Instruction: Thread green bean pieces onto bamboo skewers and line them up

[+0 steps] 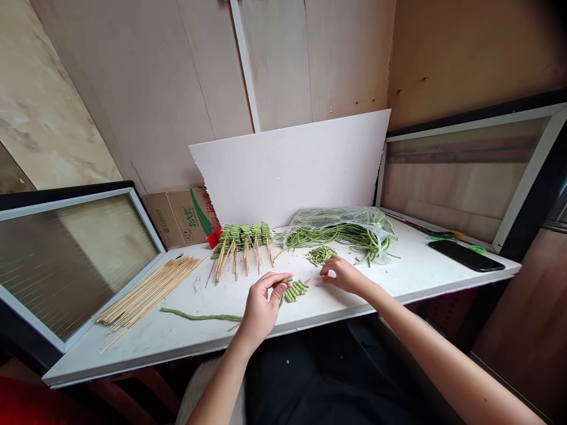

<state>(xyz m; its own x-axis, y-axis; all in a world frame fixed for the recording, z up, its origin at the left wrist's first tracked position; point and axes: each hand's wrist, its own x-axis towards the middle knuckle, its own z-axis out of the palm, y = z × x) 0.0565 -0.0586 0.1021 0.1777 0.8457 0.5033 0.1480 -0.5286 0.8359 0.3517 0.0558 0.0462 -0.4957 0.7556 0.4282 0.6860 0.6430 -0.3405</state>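
My left hand point(264, 302) is closed, thumb against fingers, on a green long bean point(199, 317) whose far part trails left across the table. Close by its fingertips, a row of short bean pieces point(296, 290) sits on a bamboo skewer, the tip of which sticks out to the right. Part of that skewer is hidden by the left hand. To the right, my right hand point(343, 275) hovers low with its fingers loosely bent and apart, and nothing shows in them. Just beyond it is a small heap of cut bean bits point(321, 255).
Filled bean skewers point(245, 236) are stacked at the back. Bare bamboo skewers point(150, 292) lie on the left. A clear plastic bag of long beans point(341, 227) stands behind the heap. A black phone point(466, 255) rests at the right, and a cardboard box point(179, 218) at the back left.
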